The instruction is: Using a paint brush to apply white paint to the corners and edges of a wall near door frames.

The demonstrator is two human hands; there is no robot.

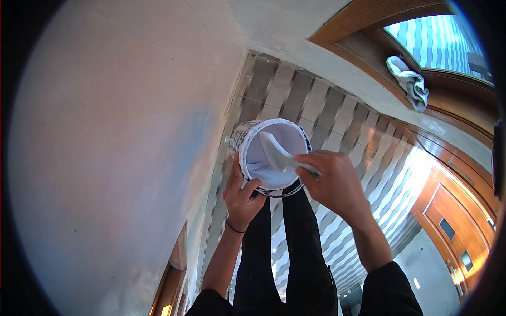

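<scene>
In the head view, my left hand [241,197] grips the near left rim of a plastic paint bucket [247,136], its thumb over the edge. White paint [272,177] lies inside, and the bucket's outer wall is smeared with dried white. My right hand [336,181] holds the handle of a paintbrush [276,152] coated in white. The brush slants across the bucket's mouth, its head over the inside. Whether its tip touches the paint or the inner wall, I cannot tell.
A pale plastered wall [118,138] rises close on the left. Striped tiles [300,93] cover the floor. At the upper right, a white crumpled cloth [409,83] lies on the wooden frame [355,43] of a window. A wooden door [450,205] stands at the right.
</scene>
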